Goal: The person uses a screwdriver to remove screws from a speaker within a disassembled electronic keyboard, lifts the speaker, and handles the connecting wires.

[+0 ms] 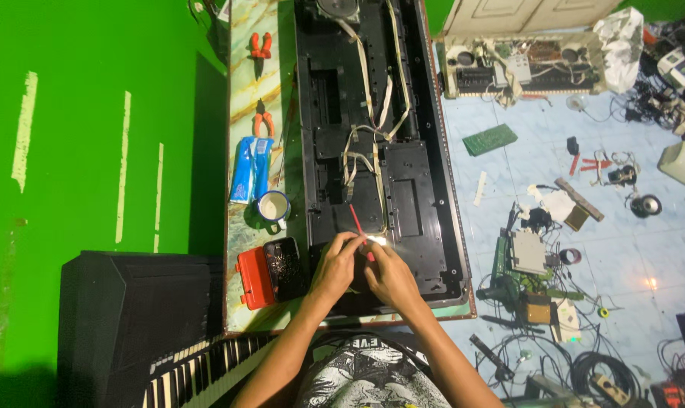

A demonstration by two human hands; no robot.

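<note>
A long black opened keyboard chassis (372, 143) lies on the bench (240, 91), its long axis running 12 to 6 o'clock away from the person, pale ribbon cables (361, 151) looping over its inner plates. At 9 o'clock from it stands a dark speaker cabinet (131, 317), and a strip of piano keys (199, 370) shows at 7 o'clock near the lap. On the tiled floor (508, 204) at 3 o'clock sit a second gutted unit (524, 64), a green circuit board (490, 139) and tangled cables.

Along the bench's left side, from 12 down to 6 o'clock: 2 orange-handled pliers (261, 47), a blue packet (250, 168), a white mug (273, 205) and an open orange screw box (270, 272).

Both hands meet over the chassis's near end. The left hand (335, 268) and right hand (388, 276) are together, fingers pinched on a thin red tool (357, 227). Its long axis slants from the fingertips up toward 11 o'clock, so the free end lies just beyond the hands. The left hand pinches it higher up; the right hand holds lower, beside a small bright light (378, 240). Which hand bears the grip more, I cannot tell.
</note>
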